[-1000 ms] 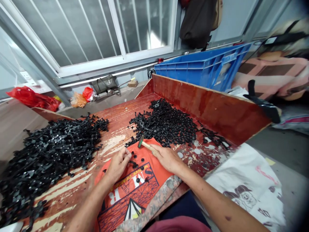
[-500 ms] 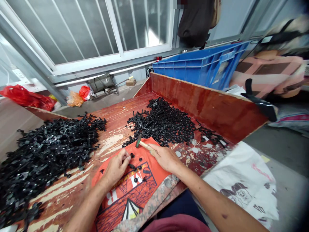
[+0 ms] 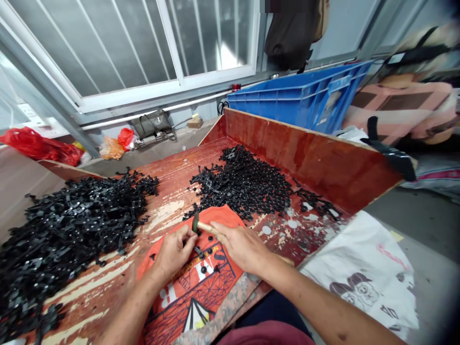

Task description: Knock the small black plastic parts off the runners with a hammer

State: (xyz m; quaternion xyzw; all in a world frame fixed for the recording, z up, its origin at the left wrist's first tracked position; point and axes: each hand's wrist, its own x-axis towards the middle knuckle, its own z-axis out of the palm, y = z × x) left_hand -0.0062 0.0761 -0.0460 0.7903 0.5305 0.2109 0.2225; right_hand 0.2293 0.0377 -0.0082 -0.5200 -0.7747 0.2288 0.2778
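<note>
My right hand (image 3: 239, 244) is wrapped round the wooden handle of a small hammer (image 3: 206, 227). The hammer's dark green head is right beside the fingertips of my left hand (image 3: 178, 247). That left hand is closed in a pinch over a small black plastic part (image 3: 197, 232), mostly hidden by the fingers. Both hands are above an orange printed cloth (image 3: 168, 299) lying on the worktop, where several loose black pieces (image 3: 203, 270) are scattered just right of my left hand.
Heaps of black plastic parts lie left (image 3: 86, 215) and centre (image 3: 247, 184) on the red wooden worktop (image 3: 168, 160). A raised red board (image 3: 305, 148) edges the right side, with a blue crate (image 3: 287, 103) behind it. A white printed bag (image 3: 362, 278) hangs at right.
My right hand has brought the hammer down and to the left, so its head is now at my left fingertips. My left hand has hardly moved.
</note>
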